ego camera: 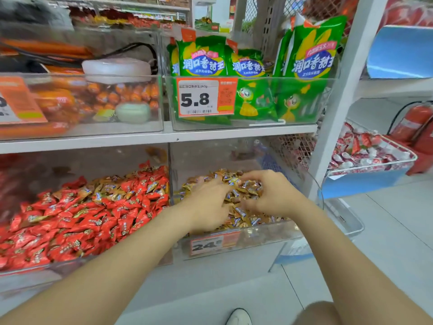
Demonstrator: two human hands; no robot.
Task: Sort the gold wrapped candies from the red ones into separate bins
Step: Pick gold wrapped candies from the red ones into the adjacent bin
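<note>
- Left fingers (222, 186) lie nearly straight on the gold candies (243, 214), gripping none. The left hand (207, 202) sits at 9 o'clock of the right hand (273, 195).
- Right fingers (251, 178) curl down toward the thumb over the same heap. Whether they pinch a candy I cannot tell, since wrappers hide the tips.
- The gold candies fill the right bin (257, 238), and both hands are inside it.
- At 9 o'clock, past the divider (170, 174), the left bin (35, 268) holds red candies (70, 221). Gold strays (112, 195) lie toward its 1 o'clock corner, so sorting looks unfinished.
- Risks:
  - The heap reaches the front rim at 6 o'clock, so a sweeping hand could push candies onto the floor (386, 242).
  - Slick wrappers may slip from a loose pinch while crossing the divider.
  - Strays buried under red ones may be missed.
</note>
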